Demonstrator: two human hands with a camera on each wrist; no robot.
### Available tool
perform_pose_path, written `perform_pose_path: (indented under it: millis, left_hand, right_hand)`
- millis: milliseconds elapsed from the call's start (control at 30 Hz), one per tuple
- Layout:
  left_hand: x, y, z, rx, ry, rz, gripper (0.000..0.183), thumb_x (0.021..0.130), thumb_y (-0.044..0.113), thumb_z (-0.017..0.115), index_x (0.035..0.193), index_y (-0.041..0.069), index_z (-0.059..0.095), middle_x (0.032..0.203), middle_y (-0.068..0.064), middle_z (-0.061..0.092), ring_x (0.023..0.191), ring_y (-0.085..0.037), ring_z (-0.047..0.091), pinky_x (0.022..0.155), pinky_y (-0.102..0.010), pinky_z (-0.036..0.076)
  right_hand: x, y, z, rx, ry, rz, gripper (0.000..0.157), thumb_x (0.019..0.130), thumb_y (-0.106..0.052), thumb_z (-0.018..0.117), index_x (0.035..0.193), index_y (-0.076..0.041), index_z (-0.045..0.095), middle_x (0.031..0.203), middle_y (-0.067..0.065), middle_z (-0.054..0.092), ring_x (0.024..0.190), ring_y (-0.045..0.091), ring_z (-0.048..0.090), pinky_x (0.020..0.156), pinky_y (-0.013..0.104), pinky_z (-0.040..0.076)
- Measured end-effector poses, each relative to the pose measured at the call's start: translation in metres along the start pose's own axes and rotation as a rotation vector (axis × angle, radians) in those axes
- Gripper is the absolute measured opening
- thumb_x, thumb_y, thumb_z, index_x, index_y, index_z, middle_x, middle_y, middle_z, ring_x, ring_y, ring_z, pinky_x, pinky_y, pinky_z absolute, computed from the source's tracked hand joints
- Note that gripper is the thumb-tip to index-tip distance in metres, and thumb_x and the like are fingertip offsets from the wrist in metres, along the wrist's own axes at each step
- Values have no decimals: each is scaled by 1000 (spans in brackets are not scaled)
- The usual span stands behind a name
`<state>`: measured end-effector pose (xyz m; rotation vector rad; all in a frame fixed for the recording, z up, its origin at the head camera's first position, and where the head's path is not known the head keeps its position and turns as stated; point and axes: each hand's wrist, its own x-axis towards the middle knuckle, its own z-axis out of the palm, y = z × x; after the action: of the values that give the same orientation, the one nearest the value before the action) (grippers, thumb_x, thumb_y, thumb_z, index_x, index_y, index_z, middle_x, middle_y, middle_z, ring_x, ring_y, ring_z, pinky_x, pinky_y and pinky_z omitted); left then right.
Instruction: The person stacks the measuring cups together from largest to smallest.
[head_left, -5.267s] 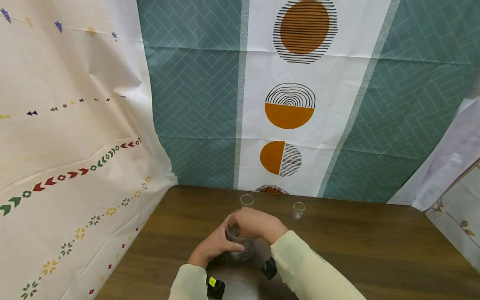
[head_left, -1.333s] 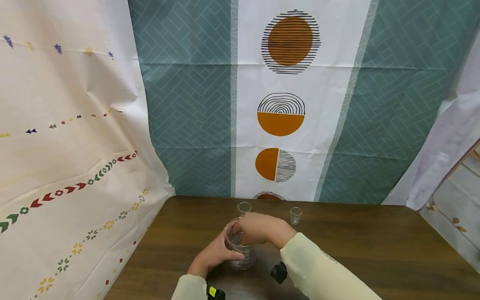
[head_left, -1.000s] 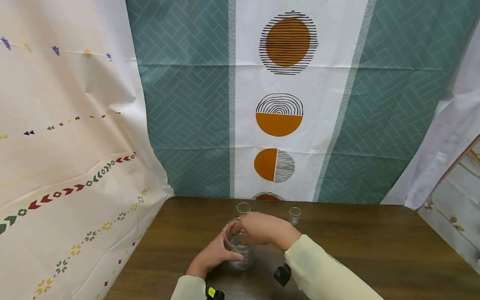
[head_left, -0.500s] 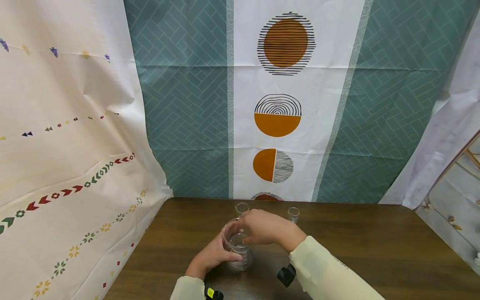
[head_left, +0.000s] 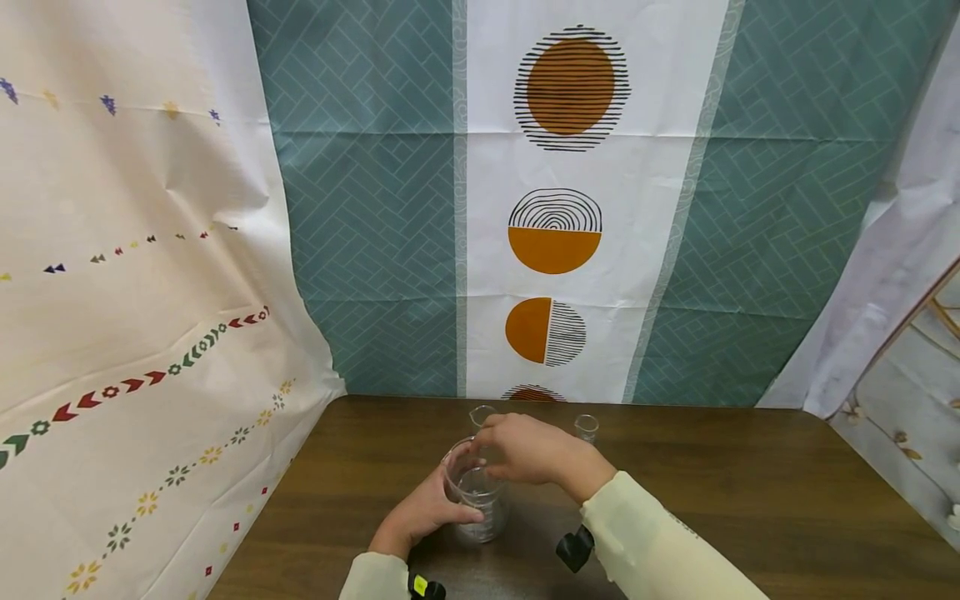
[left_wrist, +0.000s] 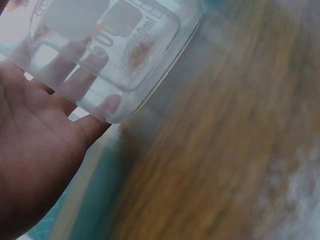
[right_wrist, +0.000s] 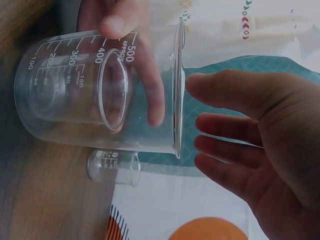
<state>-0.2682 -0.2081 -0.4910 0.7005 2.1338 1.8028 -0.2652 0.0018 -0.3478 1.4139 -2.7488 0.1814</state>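
A large clear glass beaker [head_left: 492, 521] marked up to 500 stands on the brown table in the head view. My left hand [head_left: 426, 510] grips its side, thumb in front and fingers round the back. Inside it sits a smaller beaker [right_wrist: 75, 102], marked up to 100, whose rim lies below the large one's. My right hand [head_left: 536, 450] is at the large beaker's mouth, its fingers loosely bent with nothing between them. In the right wrist view its fingertips [right_wrist: 204, 121] are just outside the rim. The left wrist view shows the left palm [left_wrist: 37, 155] against the glass.
Behind the right hand stands another beaker [head_left: 482, 413], partly hidden. A small beaker [head_left: 587, 425] is farther right, partly covered by the right wrist. A patterned cloth [head_left: 187, 467] bounds the left side, and a teal and white cloth [head_left: 375, 250] hangs behind the table [head_left: 712, 500].
My right hand has let go of the smaller beaker and drawn its fingers up and out of the large beaker. The left hand keeps its grip. The head view has shifted slightly.
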Motion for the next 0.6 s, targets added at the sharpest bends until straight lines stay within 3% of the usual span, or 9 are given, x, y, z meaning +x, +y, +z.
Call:
perform_pose_path:
  millis: [300, 600]
  left_hand:
    - [1, 2, -1, -4, -20, 20, 90, 76, 17, 82, 147, 26, 27, 148, -3, 40, 137, -26, 37, 101, -26, 42]
    - [1, 2, -1, -12, -33, 26, 88, 76, 16, 82, 145, 24, 28, 148, -7, 40, 139, -28, 36, 100, -22, 43]
  right_hand:
    - [0, 7, 3, -3, 67, -19, 30, 90, -24, 67, 118, -12, 67, 119, 1, 63, 108, 17, 62, 95, 33, 51]
    - [1, 15, 7, 3, 129, 9, 30, 91, -12, 62, 121, -15, 65, 123, 3, 60, 111, 20, 61, 96, 38, 50]
